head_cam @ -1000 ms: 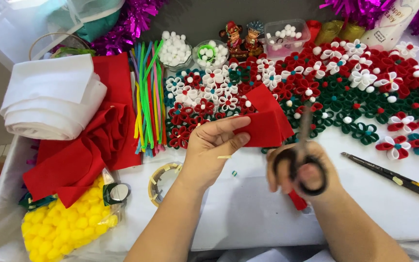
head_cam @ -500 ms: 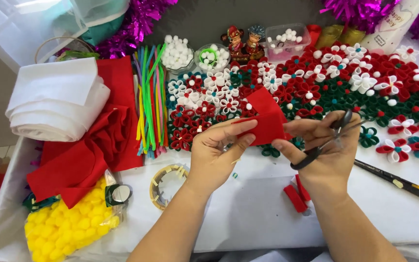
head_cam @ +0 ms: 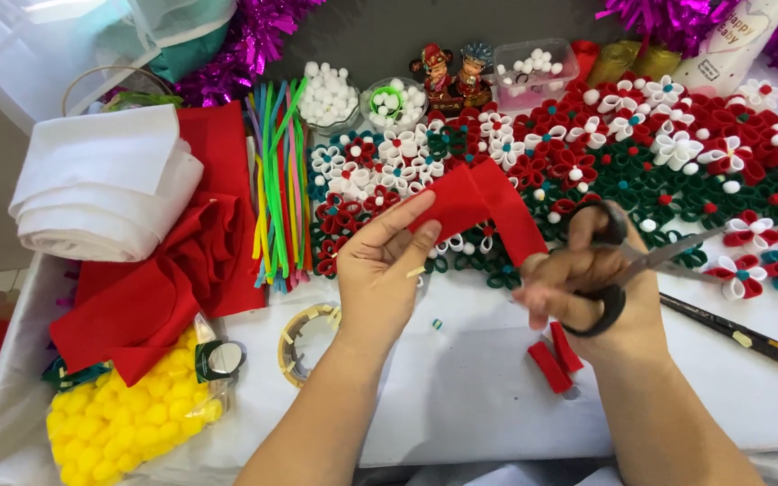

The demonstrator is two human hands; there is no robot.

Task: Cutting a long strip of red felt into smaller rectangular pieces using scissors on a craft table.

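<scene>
left hand up over the white surface, thumb & fingers pinched on the edge of a red felt piece, holding it raised just above the flower spread. right hand closed round black-handled scissors, fingers thru the loops, blades pointing right & slightly up, looking shut or nearly so; can't tell for sure. a strip of the felt hangs down toward the right hand, touching it near the thumb.

two small red felt strips lying on the surface just below the right hand, side by side. craft knife w/ yellow tip lying at a slant to the right, near the wrist. tape roll flat on the surface just left of the left forearm.

behind the hands: wide mat of red, white & green loop flowers covering the back right. bundle of coloured pipe cleaners lying lengthwise to the left of it. folded white cloth on top of a red cloth pile at far left. bag of yellow pom-poms front left corner. tubs of white pom-poms & two small figurines along the back edge, purple tinsel behind.
</scene>
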